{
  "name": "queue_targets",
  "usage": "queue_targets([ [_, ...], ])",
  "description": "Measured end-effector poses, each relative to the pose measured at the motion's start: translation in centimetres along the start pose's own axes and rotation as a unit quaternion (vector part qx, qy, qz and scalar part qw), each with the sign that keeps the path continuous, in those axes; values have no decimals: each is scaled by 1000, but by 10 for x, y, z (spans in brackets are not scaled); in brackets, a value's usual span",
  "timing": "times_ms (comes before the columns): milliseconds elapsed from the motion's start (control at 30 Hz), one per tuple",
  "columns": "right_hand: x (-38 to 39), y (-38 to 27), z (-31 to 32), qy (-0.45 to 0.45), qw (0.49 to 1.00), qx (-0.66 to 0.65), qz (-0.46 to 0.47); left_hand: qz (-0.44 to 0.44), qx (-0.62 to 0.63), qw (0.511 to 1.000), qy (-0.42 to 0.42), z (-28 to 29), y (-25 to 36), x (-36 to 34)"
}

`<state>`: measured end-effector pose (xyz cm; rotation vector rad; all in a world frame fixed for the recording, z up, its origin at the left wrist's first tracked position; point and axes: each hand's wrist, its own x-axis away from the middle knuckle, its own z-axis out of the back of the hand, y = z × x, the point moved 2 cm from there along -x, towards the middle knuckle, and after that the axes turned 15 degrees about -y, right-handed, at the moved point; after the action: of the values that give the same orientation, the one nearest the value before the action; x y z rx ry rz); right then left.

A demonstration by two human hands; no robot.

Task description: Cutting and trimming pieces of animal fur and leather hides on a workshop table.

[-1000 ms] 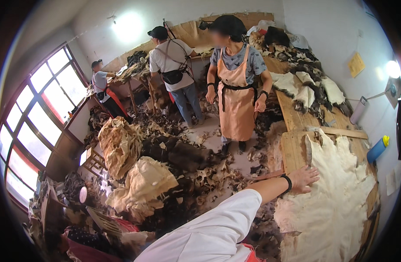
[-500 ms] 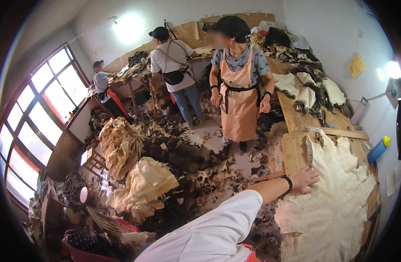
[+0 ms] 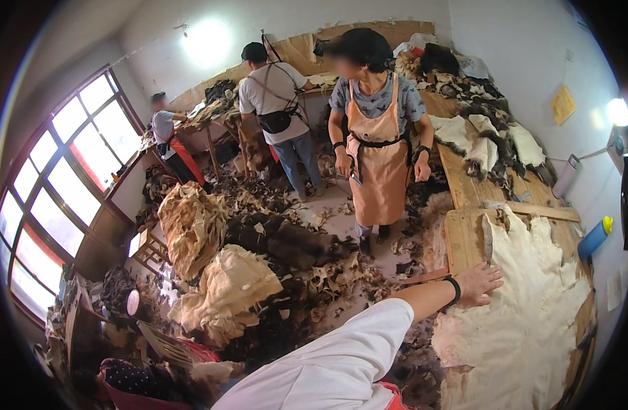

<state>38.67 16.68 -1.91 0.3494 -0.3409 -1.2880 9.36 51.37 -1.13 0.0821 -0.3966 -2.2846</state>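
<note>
My left arm, in a white sleeve with a dark band at the wrist, reaches across to the right. At its end my left hand (image 3: 475,283) lies flat, fingers spread, on the left edge of a pale hide (image 3: 522,314). The hide is stretched out skin side up, with ragged edges, over a wooden board (image 3: 466,236). Nothing is gripped in this hand. My right hand is out of the picture.
A co-worker in a peach apron (image 3: 379,171) stands facing the board, a thin tool in one hand. Two people work at a far bench. Pale hide bundles (image 3: 228,287) and dark fur scraps cover the floor. A blue bottle (image 3: 594,239) stands by the right wall.
The aproned co-worker has stepped slightly nearer, and the tool in their hand shows more plainly. The whole view has shifted a little. My left hand stays on the hide.
</note>
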Motion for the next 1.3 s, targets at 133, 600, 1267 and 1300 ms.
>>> queue_targets([
  [133,-32,-11,-12,1,997,-50,51,3,-3,1000,-5,0,0,-2],
  [600,-109,-43,-44,-27,963,-216,160,-61,32,998,13,-15,-5,-20],
  [1267,-95,-39,-114,135,970,-180,89,-77,34,995,60,-30,-21,-11],
  [1300,-102,-35,-118,136,972,-168,93,-31,14,999,-22,-10,14,-23],
])
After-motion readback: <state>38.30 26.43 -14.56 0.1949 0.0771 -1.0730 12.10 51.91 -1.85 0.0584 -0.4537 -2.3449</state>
